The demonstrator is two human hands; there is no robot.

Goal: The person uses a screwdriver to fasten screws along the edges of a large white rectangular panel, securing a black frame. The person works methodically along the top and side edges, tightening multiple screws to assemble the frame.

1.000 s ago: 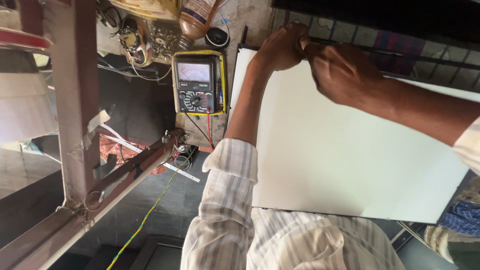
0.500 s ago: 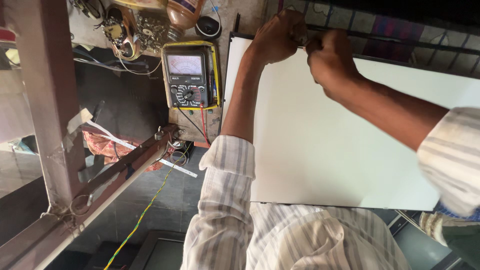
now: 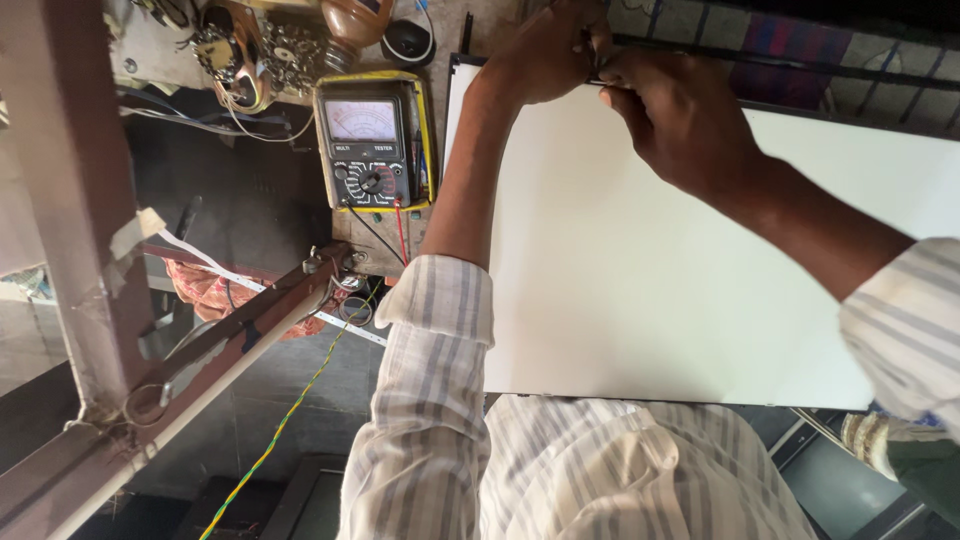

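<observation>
Left hand: the left hand rests at the far edge of the white panel, fingers curled shut into a loose fist; whether anything is pinched inside cannot be told.
Right hand: the right hand sits just beside the left, fingertips touching it, thumb and forefinger pressed together on a thin dark part at the panel's edge. The part is too small to identify.
Grip point: both hands meet over the same spot, on the panel's far edge near its corner.
White panel: a large flat white sheet with a thin dark border, lying flat; it extends from the grip toward the person's torso and out under the right forearm.
Sleeves: striped shirt sleeves are rolled back on both arms; the left forearm crosses the panel's side edge below the grip.
Multimeter: an analogue multimeter in a yellow case lies just beside the panel, on the left-hand side of the grip, with black and red leads running from its near end.
Clutter: small electronic parts and wires lie beyond the multimeter, further out from the left hand.
Metal frame: a rusty metal frame stands well apart from the grip, past the multimeter.
Twisted wire: a yellow-green twisted wire runs below the frame, toward the person.
</observation>
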